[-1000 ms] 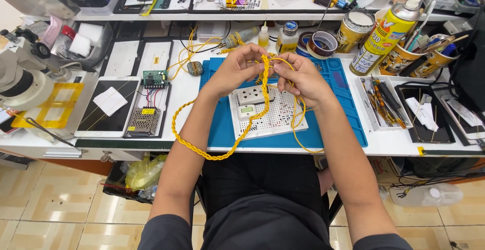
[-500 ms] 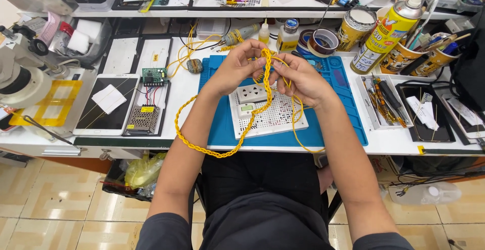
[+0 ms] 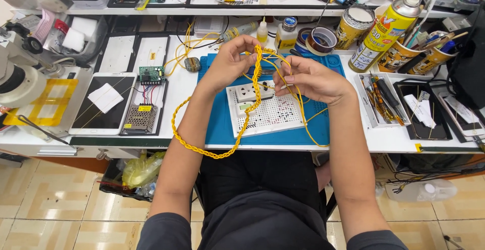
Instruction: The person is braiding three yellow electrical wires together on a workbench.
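Cluttered white desk [image 3: 177,91] carries a blue rubber mat [image 3: 217,123]. I see my left hand [image 3: 230,63] and right hand [image 3: 310,80] pinching the braided yellow wire [image 3: 250,98], which loops toward 7 o'clock.

Single head view, looks steeply down from above the blue mat [image 3: 217,128], facing the shelf beyond it; close range, lap and floor tiles below the mat.
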